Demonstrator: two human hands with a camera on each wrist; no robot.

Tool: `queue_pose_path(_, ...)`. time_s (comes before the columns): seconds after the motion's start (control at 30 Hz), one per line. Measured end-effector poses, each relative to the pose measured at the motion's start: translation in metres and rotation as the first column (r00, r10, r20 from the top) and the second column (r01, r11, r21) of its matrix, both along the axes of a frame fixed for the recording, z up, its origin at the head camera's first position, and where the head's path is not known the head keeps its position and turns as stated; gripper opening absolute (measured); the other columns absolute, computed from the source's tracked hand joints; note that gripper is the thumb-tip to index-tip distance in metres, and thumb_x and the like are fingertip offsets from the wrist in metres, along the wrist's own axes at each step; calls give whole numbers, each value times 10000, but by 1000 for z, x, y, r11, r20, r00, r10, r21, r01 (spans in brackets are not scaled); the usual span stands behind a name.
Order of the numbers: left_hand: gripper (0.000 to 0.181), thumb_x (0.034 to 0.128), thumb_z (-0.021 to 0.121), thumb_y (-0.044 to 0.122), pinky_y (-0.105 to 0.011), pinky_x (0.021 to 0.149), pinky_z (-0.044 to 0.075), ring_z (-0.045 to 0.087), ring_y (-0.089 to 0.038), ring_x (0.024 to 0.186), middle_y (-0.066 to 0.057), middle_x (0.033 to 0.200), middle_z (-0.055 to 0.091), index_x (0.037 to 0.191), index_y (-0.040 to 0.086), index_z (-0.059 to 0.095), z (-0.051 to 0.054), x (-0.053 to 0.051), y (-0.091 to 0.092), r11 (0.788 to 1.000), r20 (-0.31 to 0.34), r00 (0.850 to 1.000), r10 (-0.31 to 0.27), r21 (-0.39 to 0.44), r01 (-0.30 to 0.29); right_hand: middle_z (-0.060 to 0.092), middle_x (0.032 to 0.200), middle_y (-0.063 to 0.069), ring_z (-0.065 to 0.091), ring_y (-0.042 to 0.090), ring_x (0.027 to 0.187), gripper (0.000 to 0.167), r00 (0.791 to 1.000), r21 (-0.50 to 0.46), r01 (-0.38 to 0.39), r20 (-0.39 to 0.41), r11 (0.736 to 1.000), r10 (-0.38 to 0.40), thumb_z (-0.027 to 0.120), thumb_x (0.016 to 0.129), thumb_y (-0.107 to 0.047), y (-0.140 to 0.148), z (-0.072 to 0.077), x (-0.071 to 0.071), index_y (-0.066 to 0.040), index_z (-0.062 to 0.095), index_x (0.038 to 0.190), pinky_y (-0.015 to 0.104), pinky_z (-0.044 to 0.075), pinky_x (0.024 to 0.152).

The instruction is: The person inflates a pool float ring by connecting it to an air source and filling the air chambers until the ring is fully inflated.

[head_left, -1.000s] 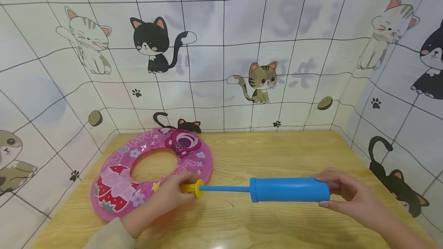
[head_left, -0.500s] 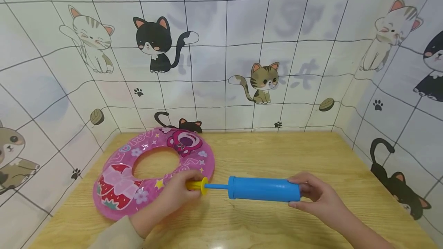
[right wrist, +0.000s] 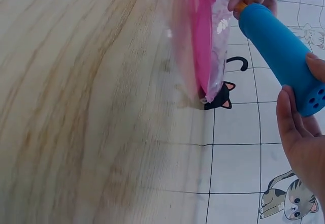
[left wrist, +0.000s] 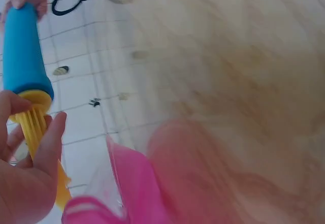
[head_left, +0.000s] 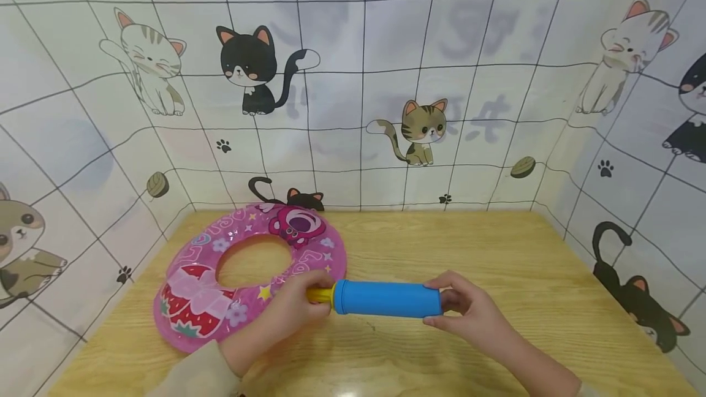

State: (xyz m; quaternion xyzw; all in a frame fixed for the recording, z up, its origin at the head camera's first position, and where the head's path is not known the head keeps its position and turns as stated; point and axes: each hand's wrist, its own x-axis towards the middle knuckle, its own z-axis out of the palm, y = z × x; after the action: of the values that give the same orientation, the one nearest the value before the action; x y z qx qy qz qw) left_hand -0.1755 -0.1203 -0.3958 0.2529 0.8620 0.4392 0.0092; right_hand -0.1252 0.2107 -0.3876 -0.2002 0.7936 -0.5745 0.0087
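Observation:
A blue pump (head_left: 388, 299) lies level in the air between both hands, its rod fully hidden inside the barrel. The left hand (head_left: 298, 305) grips the yellow handle (head_left: 320, 295), which touches the barrel's left end; the left wrist view shows fingers round the ribbed yellow handle (left wrist: 33, 130). At the barrel's other end, the right hand (head_left: 469, 308) pinches it between thumb and fingers. In the right wrist view small holes show in the end of the blue barrel (right wrist: 284, 56) beside the right hand (right wrist: 304, 137).
A pink inflatable ring (head_left: 187, 308) with strawberry and bear prints lies at the left on the wooden table (head_left: 441, 238), partly behind the left hand and forearm. Behind and at both sides stand white gridded walls (head_left: 331, 103) with cat pictures.
The right hand has moved left with the blue barrel, and the rod that showed between barrel and handle has gone inside. The left hand has shifted slightly right in view, still gripping the handle.

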Motion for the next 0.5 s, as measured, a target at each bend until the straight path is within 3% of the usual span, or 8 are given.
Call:
queue_pose_path(0.27,299,787,792,69,-294,859,512,566,-161,923,113,967,634,1028,200,673,-5,-3,-14,999,57,998,-17,-32,19,569,1147,5,644,201,843,471,981,20,-37,-189,999,40,777,785,28,34,6,5,-51,604,1216,293,552,747)
queue_pose_path(0.5,353,794,826,202,-305,885,505,566,-163,981,99,1024,625,1099,202,648,-4,-4,-24,998,126,992,-32,-50,38,571,1191,-49,647,158,904,524,972,57,-14,-235,998,27,752,756,131,74,16,13,-2,592,1236,241,544,774)
